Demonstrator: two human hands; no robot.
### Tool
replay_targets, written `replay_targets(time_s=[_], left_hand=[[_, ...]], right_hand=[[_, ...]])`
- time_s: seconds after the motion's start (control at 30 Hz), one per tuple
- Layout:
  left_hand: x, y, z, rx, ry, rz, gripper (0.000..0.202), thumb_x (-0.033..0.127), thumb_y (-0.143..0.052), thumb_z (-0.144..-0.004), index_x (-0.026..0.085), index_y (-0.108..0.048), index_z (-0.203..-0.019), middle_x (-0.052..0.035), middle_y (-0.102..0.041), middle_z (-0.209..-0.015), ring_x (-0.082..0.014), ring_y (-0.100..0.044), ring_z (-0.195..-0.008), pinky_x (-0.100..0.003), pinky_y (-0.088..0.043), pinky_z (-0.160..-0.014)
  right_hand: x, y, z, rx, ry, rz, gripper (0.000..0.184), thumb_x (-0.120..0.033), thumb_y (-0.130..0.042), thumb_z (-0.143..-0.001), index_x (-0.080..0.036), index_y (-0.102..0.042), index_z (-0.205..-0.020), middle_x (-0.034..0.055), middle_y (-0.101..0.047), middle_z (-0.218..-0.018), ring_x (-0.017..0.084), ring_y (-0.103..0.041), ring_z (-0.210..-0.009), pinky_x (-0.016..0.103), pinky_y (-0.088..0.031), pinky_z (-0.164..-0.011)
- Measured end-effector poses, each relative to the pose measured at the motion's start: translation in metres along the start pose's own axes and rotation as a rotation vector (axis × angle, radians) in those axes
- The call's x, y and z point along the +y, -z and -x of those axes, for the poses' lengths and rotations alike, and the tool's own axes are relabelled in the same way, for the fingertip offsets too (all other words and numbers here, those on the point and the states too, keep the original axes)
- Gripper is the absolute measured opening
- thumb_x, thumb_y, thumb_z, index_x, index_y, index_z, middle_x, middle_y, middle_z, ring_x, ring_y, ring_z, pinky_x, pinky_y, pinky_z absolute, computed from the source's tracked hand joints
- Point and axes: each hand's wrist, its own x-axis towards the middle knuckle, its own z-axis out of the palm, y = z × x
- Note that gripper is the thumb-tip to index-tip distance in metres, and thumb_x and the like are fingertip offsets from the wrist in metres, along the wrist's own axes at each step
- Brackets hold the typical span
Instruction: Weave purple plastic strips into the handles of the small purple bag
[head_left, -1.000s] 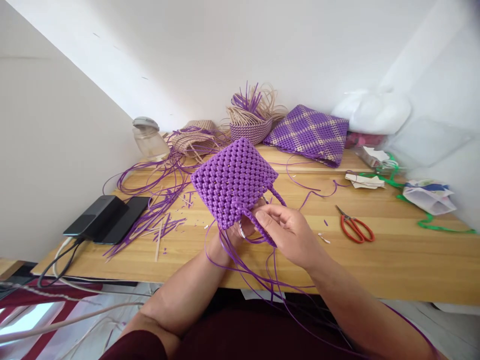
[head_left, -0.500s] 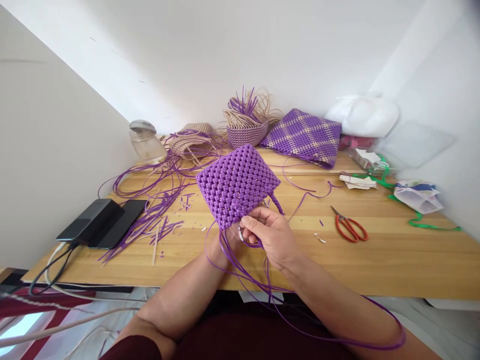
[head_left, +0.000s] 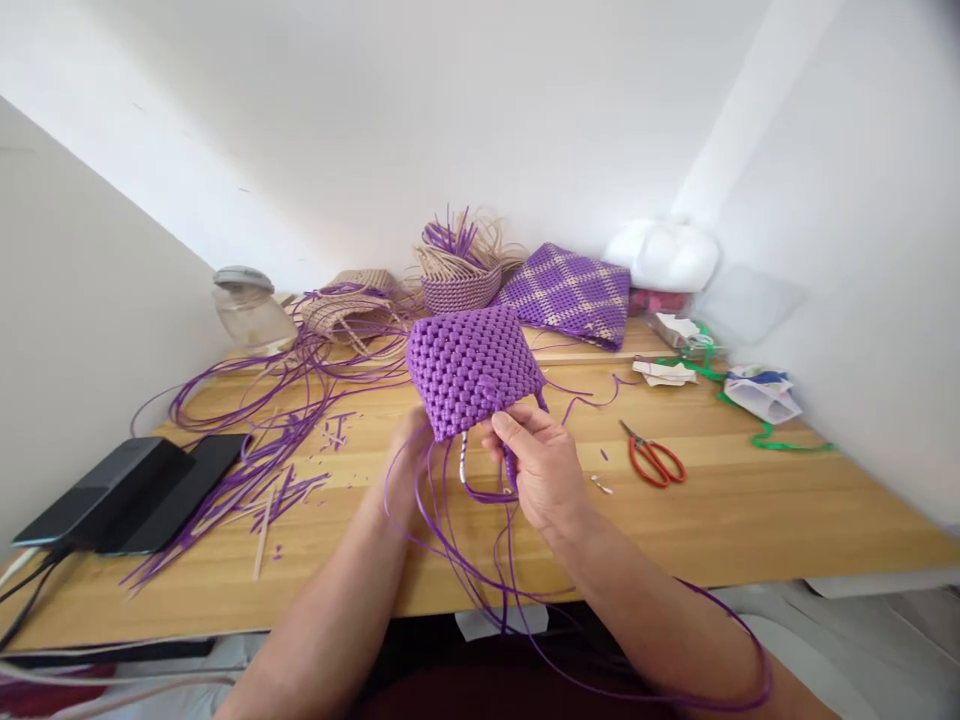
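Note:
A small purple woven bag [head_left: 472,370] is held up over the table, its knobbly weave facing me. My right hand [head_left: 536,455] pinches its lower edge near the right corner, thumb on top. Behind the bag's lower left side is my left hand [head_left: 415,430]; its fingers are hidden by the weave. A curved handle [head_left: 463,460], part whitish and part wrapped in purple, hangs below the bag. Long purple strands [head_left: 480,575] trail from it toward my lap, one looping over my right forearm.
Red-handled scissors [head_left: 654,458] lie to the right. Purple strips and offcuts [head_left: 300,420] spread across the left, beside a black phone [head_left: 176,495] and a jar [head_left: 251,310]. Behind are an unfinished basket [head_left: 461,285], a plaid woven bag [head_left: 574,295] and green ribbon [head_left: 787,443].
The bag has tipped, showing more of its upper edge. My left forearm has moved left, away from the right hand, and more of the handle shows. The camera view has shifted.

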Motion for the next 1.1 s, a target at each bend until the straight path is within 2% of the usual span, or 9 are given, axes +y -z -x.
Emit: replay_targets(time_s=[0.17, 0.3, 0.4, 0.53, 0.73, 0.83, 0.9, 1.0, 1.1], left_hand=[[0.026, -0.015, 0.014, 0.368, -0.373, 0.124, 0.043, 0.055, -0.044, -0.092, 0.02, -0.051, -0.069, 0.0027, -0.049, -0.054, -0.0079, -0.045, -0.044, -0.019, -0.027, -0.04], [0.013, -0.035, 0.037, -0.027, -0.235, -0.451, 0.054, 0.062, -0.05, -0.089, 0.017, -0.06, -0.06, -0.0031, -0.058, -0.053, -0.0124, -0.051, -0.047, -0.024, -0.036, -0.045], [0.001, -0.039, 0.039, -0.059, -0.174, -0.791, 0.046, 0.059, -0.058, -0.085, 0.018, -0.064, -0.064, -0.0018, -0.061, -0.057, -0.0143, -0.054, -0.053, -0.025, -0.04, -0.052], [-0.005, -0.035, 0.032, -0.01, -0.153, -0.99, 0.039, 0.058, -0.065, -0.08, 0.019, -0.066, -0.07, -0.0007, -0.065, -0.062, -0.0152, -0.056, -0.058, -0.026, -0.039, -0.055], [-0.005, -0.038, 0.037, 0.054, -0.292, -1.058, 0.027, 0.047, -0.072, -0.077, 0.021, -0.064, -0.079, 0.0015, -0.061, -0.063, -0.0151, -0.053, -0.057, -0.027, -0.038, -0.058], [-0.009, -0.045, 0.047, 0.06, -0.549, -1.102, 0.02, 0.032, -0.07, -0.081, 0.022, -0.061, -0.095, -0.0012, -0.063, -0.078, -0.0174, -0.056, -0.069, -0.029, -0.042, -0.065], [-0.012, -0.051, 0.057, -0.108, -0.643, -1.133, 0.013, 0.026, -0.061, -0.089, 0.023, -0.06, -0.101, -0.0043, -0.066, -0.09, -0.0194, -0.06, -0.082, -0.031, -0.045, -0.075], [-0.018, -0.06, 0.071, -0.358, -0.551, -1.285, 0.02, 0.036, -0.053, -0.095, 0.021, -0.061, -0.107, -0.0065, -0.068, -0.088, -0.0233, -0.061, -0.084, -0.035, -0.045, -0.077], [-0.024, -0.065, 0.078, -0.43, -0.426, -1.458, 0.033, 0.05, -0.051, -0.094, 0.019, -0.062, -0.093, -0.0088, -0.065, -0.077, -0.0274, -0.059, -0.08, -0.038, -0.042, -0.072]], right_hand=[[0.019, 0.012, -0.023, 0.094, 0.106, 0.07, 0.02, -0.031, -0.081, -0.067, -0.018, -0.069, -0.077, -0.0012, -0.066, -0.064, 0.012, -0.059, -0.056, 0.023, -0.046, -0.052], [0.054, 0.027, -0.037, 0.158, 0.076, 0.186, 0.022, -0.031, -0.078, -0.067, -0.019, -0.072, -0.084, 0.0011, -0.073, -0.08, 0.017, -0.066, -0.072, 0.029, -0.054, -0.069], [0.064, 0.036, -0.034, 0.036, 0.058, 0.309, 0.026, -0.031, -0.069, -0.076, -0.02, -0.074, -0.099, 0.0042, -0.075, -0.1, 0.021, -0.068, -0.093, 0.035, -0.054, -0.087], [0.035, 0.048, -0.021, -0.184, 0.159, 0.791, 0.026, -0.026, -0.057, -0.088, -0.025, -0.074, -0.107, 0.0038, -0.075, -0.1, 0.02, -0.067, -0.085, 0.036, -0.052, -0.083], [-0.02, 0.092, -0.028, 0.09, 0.21, 1.262, 0.023, -0.039, -0.065, -0.085, -0.021, -0.071, -0.072, 0.0036, -0.065, -0.062, 0.017, -0.054, -0.057, 0.03, -0.038, -0.058], [-0.015, 0.104, -0.036, -0.028, -0.013, 1.121, 0.027, -0.041, -0.068, -0.079, -0.02, -0.068, -0.064, 0.0007, -0.059, -0.055, 0.013, -0.047, -0.051, 0.027, -0.032, -0.051], [-0.003, 0.105, -0.038, -0.051, -0.15, 0.864, 0.028, -0.044, -0.069, -0.077, -0.019, -0.066, -0.065, -0.0024, -0.055, -0.051, 0.011, -0.043, -0.046, 0.025, -0.03, -0.046], [0.011, 0.099, -0.037, -0.023, -0.3, 0.524, 0.031, -0.046, -0.076, -0.07, -0.018, -0.064, -0.071, -0.0046, -0.053, -0.05, 0.008, -0.04, -0.042, 0.021, -0.025, -0.041], [0.015, 0.092, -0.035, -0.02, -0.376, 0.305, 0.036, -0.044, -0.084, -0.061, -0.015, -0.067, -0.075, -0.0026, -0.059, -0.058, 0.006, -0.042, -0.045, 0.018, -0.026, -0.039]])
